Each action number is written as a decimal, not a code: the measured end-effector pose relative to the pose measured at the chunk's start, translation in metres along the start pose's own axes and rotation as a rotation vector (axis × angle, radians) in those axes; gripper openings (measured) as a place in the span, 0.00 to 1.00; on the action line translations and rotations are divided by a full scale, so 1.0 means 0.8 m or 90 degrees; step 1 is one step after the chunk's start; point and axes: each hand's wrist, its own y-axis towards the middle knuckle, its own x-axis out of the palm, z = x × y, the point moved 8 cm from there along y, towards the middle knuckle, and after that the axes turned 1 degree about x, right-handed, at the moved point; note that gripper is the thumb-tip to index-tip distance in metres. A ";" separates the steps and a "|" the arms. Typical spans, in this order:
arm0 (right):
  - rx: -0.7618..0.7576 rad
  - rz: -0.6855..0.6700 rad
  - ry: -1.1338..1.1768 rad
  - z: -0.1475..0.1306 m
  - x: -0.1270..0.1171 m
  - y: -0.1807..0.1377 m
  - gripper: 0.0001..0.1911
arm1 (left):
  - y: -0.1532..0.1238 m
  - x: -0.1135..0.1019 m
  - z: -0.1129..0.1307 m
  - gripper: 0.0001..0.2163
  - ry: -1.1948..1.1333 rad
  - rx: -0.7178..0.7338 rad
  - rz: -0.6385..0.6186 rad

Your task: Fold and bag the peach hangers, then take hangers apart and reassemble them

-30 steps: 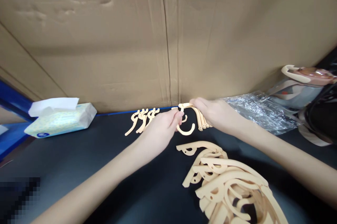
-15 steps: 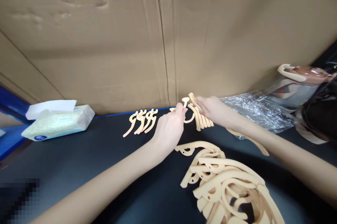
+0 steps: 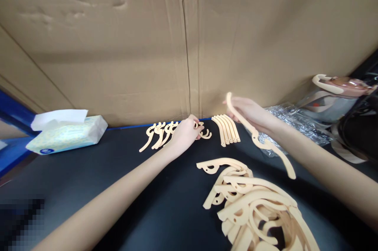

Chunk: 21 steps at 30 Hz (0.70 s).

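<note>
In my right hand (image 3: 251, 112) is a long, curved beige plastic hanger piece (image 3: 259, 137); its lower end hangs down below the wrist. My left hand (image 3: 186, 135) is farther left at the back of the table, its fingers pinched over small beige hanger hooks (image 3: 206, 135). Part of a hook shows between the fingertips, but the hand hides most of it. Left of that hand lies a row of hook-ended curved pieces (image 3: 159, 137). Between my hands, several slim curved hanger bars (image 3: 226, 130) lie side by side.
A heap of larger beige hanger arms (image 3: 251, 200) covers the front right. At left stands a tissue pack (image 3: 67, 135). Clear plastic wrap (image 3: 295, 125) and a jug-like bottle (image 3: 339, 93) sit at right. A cardboard wall (image 3: 132, 46) closes the back of the black table (image 3: 124, 200).
My right hand has lifted and moved right with the hanger piece, away from the row of bars. My left hand has drawn left and down to the small hooks.
</note>
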 end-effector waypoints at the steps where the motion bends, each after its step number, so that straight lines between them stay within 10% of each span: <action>1: -0.004 0.010 0.022 -0.001 0.000 0.000 0.02 | -0.002 -0.005 0.001 0.10 -0.010 0.001 0.017; 6: -0.071 0.130 0.100 -0.012 -0.015 -0.005 0.15 | -0.018 -0.020 0.018 0.18 -0.122 0.020 -0.015; 12: -0.303 0.217 0.073 -0.037 -0.029 -0.019 0.12 | -0.060 0.010 0.049 0.20 -0.561 -0.037 -0.320; 21: -0.581 0.090 -0.937 -0.052 0.064 -0.063 0.13 | -0.056 -0.020 0.032 0.11 -0.603 -0.071 -0.123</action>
